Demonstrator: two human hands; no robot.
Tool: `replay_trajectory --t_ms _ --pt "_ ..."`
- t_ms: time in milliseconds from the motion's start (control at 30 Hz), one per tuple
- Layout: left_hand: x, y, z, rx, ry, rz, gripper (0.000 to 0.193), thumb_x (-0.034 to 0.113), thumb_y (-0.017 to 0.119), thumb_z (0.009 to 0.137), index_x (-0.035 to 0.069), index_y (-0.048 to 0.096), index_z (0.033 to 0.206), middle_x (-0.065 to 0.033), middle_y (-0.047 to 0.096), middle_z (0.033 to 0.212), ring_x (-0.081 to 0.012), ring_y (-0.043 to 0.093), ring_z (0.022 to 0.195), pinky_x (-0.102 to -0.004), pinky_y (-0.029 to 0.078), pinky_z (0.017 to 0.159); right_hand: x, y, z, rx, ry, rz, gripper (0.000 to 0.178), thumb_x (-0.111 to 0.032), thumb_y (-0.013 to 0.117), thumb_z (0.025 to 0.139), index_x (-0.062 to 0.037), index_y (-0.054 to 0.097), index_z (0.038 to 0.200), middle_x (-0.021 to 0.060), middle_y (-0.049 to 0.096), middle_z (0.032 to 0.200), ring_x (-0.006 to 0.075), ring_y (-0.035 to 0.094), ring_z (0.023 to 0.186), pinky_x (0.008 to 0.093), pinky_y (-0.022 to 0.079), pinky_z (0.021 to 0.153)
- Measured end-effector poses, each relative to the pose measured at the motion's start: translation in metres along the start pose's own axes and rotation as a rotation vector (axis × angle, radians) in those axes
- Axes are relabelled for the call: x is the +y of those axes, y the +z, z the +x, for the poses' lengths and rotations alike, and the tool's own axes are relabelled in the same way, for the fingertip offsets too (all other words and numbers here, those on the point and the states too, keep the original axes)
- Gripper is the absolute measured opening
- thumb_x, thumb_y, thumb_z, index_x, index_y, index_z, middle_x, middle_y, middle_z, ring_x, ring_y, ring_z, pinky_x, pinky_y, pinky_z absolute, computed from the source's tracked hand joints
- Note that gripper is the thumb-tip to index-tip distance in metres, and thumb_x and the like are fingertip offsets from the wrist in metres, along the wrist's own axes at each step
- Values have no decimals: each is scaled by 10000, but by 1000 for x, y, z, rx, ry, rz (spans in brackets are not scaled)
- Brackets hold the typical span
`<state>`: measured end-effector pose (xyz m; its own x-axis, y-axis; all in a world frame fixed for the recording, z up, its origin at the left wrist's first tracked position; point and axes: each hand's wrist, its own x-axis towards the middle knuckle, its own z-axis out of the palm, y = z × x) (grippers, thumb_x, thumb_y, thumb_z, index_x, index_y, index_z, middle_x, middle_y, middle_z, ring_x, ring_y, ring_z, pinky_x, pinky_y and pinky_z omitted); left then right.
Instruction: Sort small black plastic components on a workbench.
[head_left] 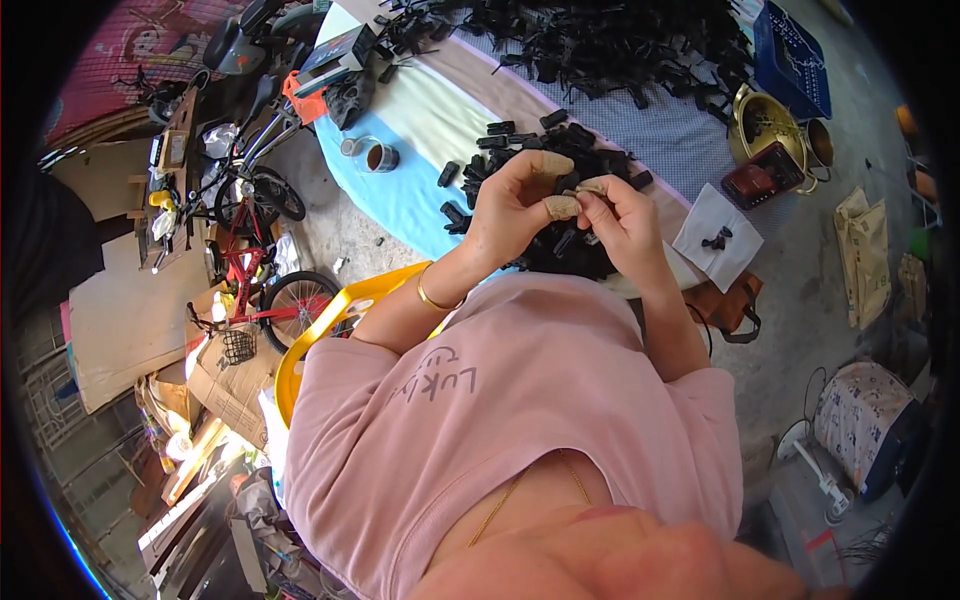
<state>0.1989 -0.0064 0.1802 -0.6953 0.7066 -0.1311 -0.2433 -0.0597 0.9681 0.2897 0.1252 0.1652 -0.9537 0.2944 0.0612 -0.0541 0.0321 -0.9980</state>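
My left hand (pixel 508 205) and my right hand (pixel 622 218) meet over the near side of the cloth-covered table, fingertips pinched together. Tan coverings wrap several of the fingertips. Between them is a small black plastic piece (pixel 567 184), partly hidden by the fingers. Below and around both hands spreads a loose pile of small black plastic parts (pixel 575 250), a few lying apart to the left. On the right, a white paper sheet (pixel 700 225) carries a few tiny dark pieces (pixel 718 239).
A far larger heap of black parts (pixel 600 50) covers the table's back. Cups, one with brown liquid (pixel 381 158), stand left. At right are a phone (pixel 763 176), a gold-coloured pot (pixel 748 120) and a blue basket (pixel 775 75). A yellow chair (pixel 290 375) and bicycle (pixel 245 265) stand left.
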Motion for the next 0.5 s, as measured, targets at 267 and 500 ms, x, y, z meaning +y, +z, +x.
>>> replay_trajectory --t_ms 267,500 --pt "-3 -1 -3 66 157 179 235 -34 659 721 -47 590 945 -53 603 833 -97 572 776 -216 482 689 -9 2 1 -13 8 -140 128 -120 507 883 -8 561 852 -14 535 621 25 437 529 166 333 471" --pt "-8 -14 0 64 477 701 245 -2 682 669 15 618 905 -109 593 785 -201 586 672 -249 467 593 14 9 11 -100 286 152 143 -149 495 891 -32 566 850 -34 500 612 5 378 491 152 282 438"
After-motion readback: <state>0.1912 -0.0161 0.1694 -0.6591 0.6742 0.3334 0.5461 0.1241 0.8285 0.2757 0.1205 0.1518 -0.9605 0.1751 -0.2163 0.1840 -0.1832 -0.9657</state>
